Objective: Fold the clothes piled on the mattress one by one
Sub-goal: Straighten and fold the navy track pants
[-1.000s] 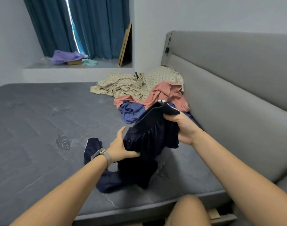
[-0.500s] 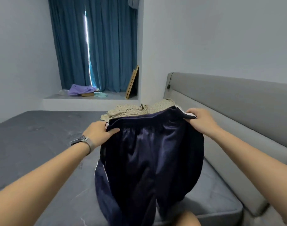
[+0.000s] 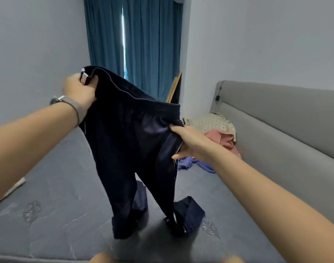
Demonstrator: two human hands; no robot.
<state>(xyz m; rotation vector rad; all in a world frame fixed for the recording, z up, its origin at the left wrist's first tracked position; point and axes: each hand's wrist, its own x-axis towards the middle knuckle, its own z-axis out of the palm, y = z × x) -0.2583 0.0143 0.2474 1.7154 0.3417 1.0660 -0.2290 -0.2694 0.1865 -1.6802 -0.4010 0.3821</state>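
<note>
The left hand (image 3: 78, 92) and right hand (image 3: 189, 142) have their fingers clamped on the waistband of dark trousers (image 3: 132, 145), held up above the mattress (image 3: 58, 196). The trouser legs trail onto it, and a pile of clothes (image 3: 217, 130) lies near the headboard (image 3: 285, 130).

silky navy trousers (image 3: 135, 141), matt quilted mattress (image 3: 54, 196)

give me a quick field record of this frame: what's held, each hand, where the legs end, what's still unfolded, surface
held item: navy trousers, hanging by the waistband
left hand: left hand grips the raised waistband end
right hand: right hand grips the lower waistband end
trouser legs: cuffs rest on the mattress
still unfolded: pile by the headboard, with patterned beige, pink and blue pieces
fold state: not yet begun
</note>
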